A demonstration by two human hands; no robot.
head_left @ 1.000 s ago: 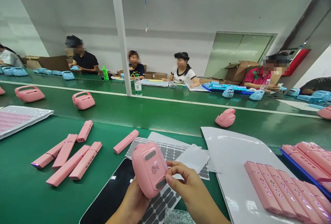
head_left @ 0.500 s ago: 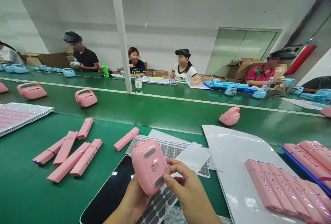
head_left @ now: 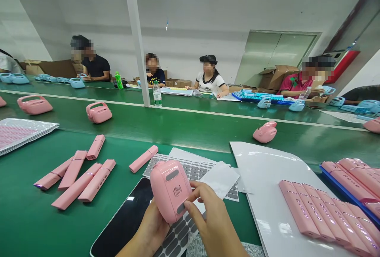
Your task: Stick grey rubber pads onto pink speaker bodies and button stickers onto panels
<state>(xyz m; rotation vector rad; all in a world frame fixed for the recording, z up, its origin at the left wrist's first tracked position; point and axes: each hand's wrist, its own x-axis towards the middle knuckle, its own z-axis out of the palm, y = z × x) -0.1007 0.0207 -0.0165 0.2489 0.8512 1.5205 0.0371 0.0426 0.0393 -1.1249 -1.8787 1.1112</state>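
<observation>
A rounded pink plastic device (head_left: pixel 169 189) is held tilted over the table, its printed underside facing me. On that face are two grey oval pads, an upper one (head_left: pixel 171 175) and a lower one (head_left: pixel 181 208). My left hand (head_left: pixel 152 223) is closed around the device from below; its fingertips are hidden behind it. The right thumb lies at the end of the lower pad, and the fingers of my right hand (head_left: pixel 213 213) curl at the device's right edge. Beneath are a sheet of grey oval stickers (head_left: pixel 175 235) and a black glossy panel (head_left: pixel 121 219).
Loose pink sticks (head_left: pixel 96 182) lie left, and a row of them (head_left: pixel 320 213) rests on white sheeting (head_left: pixel 261 166). A blue tray (head_left: pixel 353 191) holds more. Pink devices (head_left: pixel 99 112) stand along the green belt (head_left: pixel 184 126). Several people sit across it.
The camera view has shifted slightly. My right thumb and fingers have moved a little against the lower grey pad; the device stays in nearly the same pose.
</observation>
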